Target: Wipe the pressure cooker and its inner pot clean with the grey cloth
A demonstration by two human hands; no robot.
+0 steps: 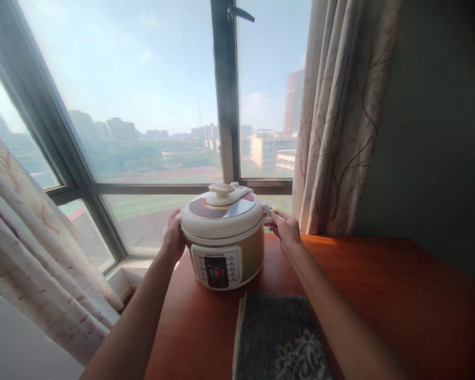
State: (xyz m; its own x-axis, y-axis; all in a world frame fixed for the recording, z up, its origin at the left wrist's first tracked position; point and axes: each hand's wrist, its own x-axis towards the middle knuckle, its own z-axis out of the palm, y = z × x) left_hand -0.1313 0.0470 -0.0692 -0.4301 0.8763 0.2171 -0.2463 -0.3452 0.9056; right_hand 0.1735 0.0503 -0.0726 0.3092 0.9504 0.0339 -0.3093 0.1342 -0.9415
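Between the two hands, on the counter [399, 295]: an electric pressure cooker [224, 248], in contact with both. Squat round drum, glossy gold-tan wall, cream plastic band and base. Lid [221, 211] is a shallow cream dome with a brown-red metallic ring, seated flat, with a chunky moulded knob [224, 192] on top. On the side facing the person is a cream control panel [217, 268]: rounded rectangle, dark display glowing red in the middle, small buttons down both sides.

Left hand [173, 237]: palm against the cooker's left wall just under the lid rim. Fingers wrap behind the body and are hidden, so can't tell whether they close on anything. Bare forearm comes in straight from lower left.

Right hand [287, 231]: back of hand up, wrist slightly cocked, fingertips pressed together on the small white side tab [266, 211] sticking out at the lid rim. Arm nearly fully extended from lower right.

Counter is red-brown wood, smooth, semi-gloss, with a sun patch just beyond the right hand. Nearer the person than both hands, between the forearms: grey mat [277, 338], coarse pile, pale pattern, cream edge. Beyond the right hand: beige curtain [340, 116], branch print, hanging in folds. Outboard of the left arm: second curtain [31, 237], same cloth. Behind the cooker: dark-framed window [224, 105].
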